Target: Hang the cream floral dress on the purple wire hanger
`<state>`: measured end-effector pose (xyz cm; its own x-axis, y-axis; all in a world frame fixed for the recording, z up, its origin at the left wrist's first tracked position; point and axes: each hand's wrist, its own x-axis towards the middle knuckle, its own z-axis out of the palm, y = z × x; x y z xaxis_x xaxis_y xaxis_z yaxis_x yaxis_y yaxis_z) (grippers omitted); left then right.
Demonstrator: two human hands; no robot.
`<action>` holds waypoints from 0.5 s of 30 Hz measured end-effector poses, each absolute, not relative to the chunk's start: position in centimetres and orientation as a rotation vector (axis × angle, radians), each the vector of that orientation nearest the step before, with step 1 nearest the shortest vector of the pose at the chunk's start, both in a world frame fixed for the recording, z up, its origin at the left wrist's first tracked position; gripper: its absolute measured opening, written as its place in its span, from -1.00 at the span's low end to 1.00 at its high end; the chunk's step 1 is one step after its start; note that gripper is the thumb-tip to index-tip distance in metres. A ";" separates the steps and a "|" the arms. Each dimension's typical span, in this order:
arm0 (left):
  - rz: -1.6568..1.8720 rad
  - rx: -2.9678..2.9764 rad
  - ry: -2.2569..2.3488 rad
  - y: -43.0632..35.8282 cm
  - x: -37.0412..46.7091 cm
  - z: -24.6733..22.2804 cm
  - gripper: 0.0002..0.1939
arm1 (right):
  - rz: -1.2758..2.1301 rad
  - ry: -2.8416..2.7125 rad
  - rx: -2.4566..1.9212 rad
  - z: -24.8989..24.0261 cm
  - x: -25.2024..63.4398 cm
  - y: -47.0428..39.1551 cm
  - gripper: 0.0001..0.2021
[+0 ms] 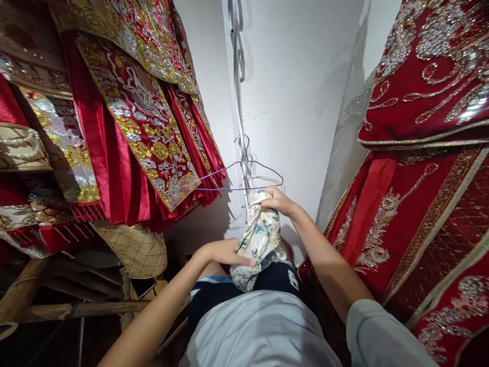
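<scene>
A cream floral cloth [263,237] with green and blue leaves hangs bunched between my hands, above my lap. I cannot tell what kind of garment it is. At its top edge, my right hand [280,200] is closed with the fabric pinched in its fingers. Lower down, my left hand [229,253] grips the cloth's left side; the thumb lies over the fabric and the other fingers are hidden behind it. Just beyond my right hand, a purple wire hanger [221,189] hangs with no clothing on it.
Red garments with gold and silver embroidery [153,127] hang at the left. A red beaded dress [420,204] stands close on the right. Behind the hanger runs a white upright rail [236,76] against the wall [298,61]. A wooden frame [91,308] stands at lower left.
</scene>
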<state>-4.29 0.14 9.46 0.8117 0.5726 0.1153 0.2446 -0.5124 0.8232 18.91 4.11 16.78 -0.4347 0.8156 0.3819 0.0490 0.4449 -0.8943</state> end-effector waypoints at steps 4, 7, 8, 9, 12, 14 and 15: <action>0.044 2.365 1.041 1.2 -5.9 10.0 -0.67 | 0.785 -1.685 -0.758 16.0 18.0 7.7 -0.84; -0.254 2.466 1.699 2.6 -8.0 12.4 -0.68 | 0.599 -1.597 -0.900 14.2 16.8 11.1 -0.65; -0.335 2.463 1.869 3.1 -8.8 13.5 -0.66 | 0.577 -1.593 -0.975 13.6 16.5 12.2 -0.67; -0.375 2.454 1.999 3.5 -9.6 14.5 -0.65 | 0.573 -1.594 -1.044 12.9 16.3 13.0 -0.72; -0.245 2.399 2.235 4.3 -12.1 16.8 -0.69 | 0.577 -1.589 -1.146 11.3 16.9 14.3 -0.85; -0.057 2.388 2.236 4.6 -13.2 17.4 -0.71 | 0.544 -1.567 -1.158 10.9 18.3 13.9 -0.90; 0.051 2.405 2.203 4.8 -13.5 17.4 -0.70 | 0.522 -1.558 -1.165 10.8 19.3 13.6 -0.91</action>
